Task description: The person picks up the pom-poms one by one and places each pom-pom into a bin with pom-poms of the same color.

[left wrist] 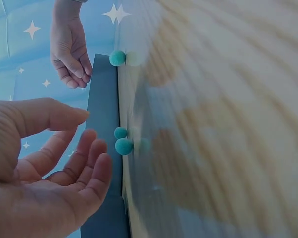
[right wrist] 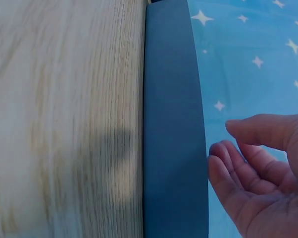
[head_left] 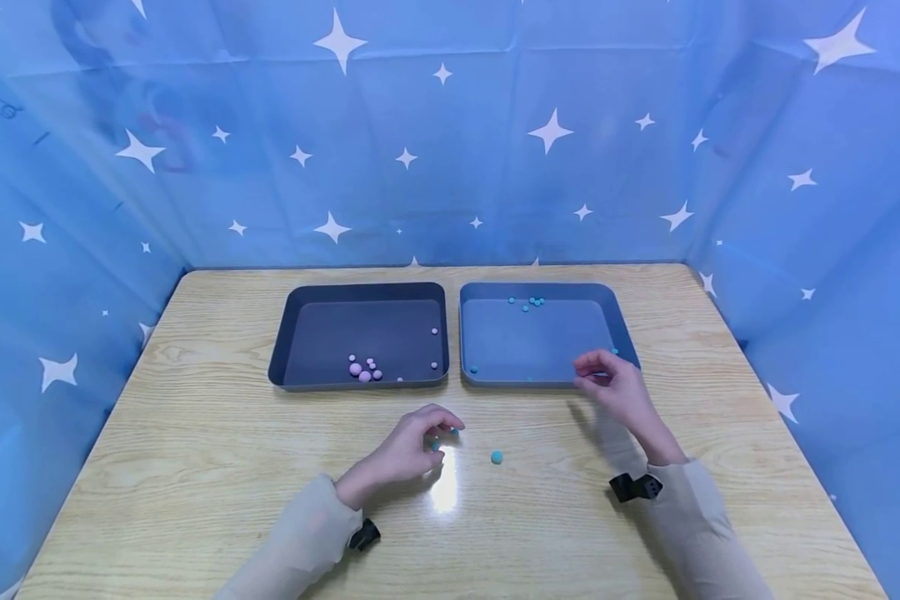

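My left hand (head_left: 405,446) hovers low over the table, thumb and fingers bent and apart, holding nothing. Near its fingertips are two small teal balls, one (left wrist: 121,132) smaller than the other (left wrist: 124,146). Another teal ball (head_left: 497,457) lies on the table to their right. Over the front right edge of the blue-grey tray (head_left: 540,337) is my right hand (head_left: 615,387), its fingers loosely bent. In the right wrist view, a gap shows between the thumb and fingers of that hand (right wrist: 263,173), and nothing sits there. Several teal balls (head_left: 537,302) lie inside this tray.
A dark tray (head_left: 330,325) stands left of the blue-grey one, a narrow gap between them. Several pale purple balls (head_left: 356,369) of different sizes lie in it. Behind the wooden table (head_left: 195,467) hangs a blue curtain (head_left: 480,100) with white stars.
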The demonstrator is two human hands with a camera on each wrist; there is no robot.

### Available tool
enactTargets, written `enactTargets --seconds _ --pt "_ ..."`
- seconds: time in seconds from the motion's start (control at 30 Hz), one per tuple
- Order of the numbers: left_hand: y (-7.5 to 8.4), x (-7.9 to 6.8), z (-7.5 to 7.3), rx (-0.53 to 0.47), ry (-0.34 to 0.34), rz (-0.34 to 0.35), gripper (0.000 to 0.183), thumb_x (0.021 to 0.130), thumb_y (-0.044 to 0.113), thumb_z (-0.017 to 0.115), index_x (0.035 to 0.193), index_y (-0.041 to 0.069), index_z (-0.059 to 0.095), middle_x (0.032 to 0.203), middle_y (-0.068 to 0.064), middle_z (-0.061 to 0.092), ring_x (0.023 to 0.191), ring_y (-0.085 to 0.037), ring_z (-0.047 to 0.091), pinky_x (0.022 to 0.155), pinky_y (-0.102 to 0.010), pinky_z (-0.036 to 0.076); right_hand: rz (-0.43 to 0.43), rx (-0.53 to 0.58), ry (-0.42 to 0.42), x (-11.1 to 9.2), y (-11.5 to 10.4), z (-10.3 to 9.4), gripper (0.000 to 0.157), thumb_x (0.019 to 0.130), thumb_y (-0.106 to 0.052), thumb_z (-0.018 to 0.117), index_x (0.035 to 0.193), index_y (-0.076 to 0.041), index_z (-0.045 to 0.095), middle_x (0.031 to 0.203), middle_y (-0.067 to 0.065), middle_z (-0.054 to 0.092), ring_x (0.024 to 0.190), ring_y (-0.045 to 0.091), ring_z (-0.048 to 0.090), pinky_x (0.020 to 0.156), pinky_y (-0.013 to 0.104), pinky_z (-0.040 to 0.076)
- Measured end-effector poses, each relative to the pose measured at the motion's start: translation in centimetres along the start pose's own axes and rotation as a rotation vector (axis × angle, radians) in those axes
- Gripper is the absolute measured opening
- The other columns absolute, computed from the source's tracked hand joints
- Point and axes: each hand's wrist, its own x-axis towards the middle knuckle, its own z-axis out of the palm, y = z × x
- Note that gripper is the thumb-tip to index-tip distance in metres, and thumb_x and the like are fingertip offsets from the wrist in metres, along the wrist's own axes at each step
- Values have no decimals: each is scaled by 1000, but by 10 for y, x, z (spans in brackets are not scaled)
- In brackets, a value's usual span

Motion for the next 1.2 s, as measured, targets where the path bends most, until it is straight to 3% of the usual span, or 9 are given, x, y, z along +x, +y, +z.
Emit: enactTargets --seconds 0.17,0.47,0.83,1.2 --pt "-3 1 1 22 -21 -17 41 70 -15 59 109 -1 61 104 -11 59 90 -24 54 77 -29 47 -10 -11 5 3 20 0 20 78 12 66 97 10 61 91 22 64 78 10 59 69 10 47" --pt "-6 2 3 71 -60 -6 39 67 -16 56 102 -1 62 94 -8 57 83 -21 53 73 -27 47 -117 -83 -27 5 30 -2 24 74 18 66 95 9 61 88 20 63 79 29 62 69 14 50" --pt "-9 4 6 131 -58 8 39 65 -21 51 96 -1 63 89 -6 57 80 -19 53 71 -26 49 -142 -145 -52 7 35 -2 20 76 15 67 93 5 62 86 16 64 75 18 62 67 22 53" --pt "-10 4 6 124 -45 35 38 64 -22 46 90 -1 63 87 -7 58 77 -20 54 69 -28 50 -185 -163 -71 8 37 -2 22 74 18 66 91 5 63 85 14 64 75 22 63 67 36 55"
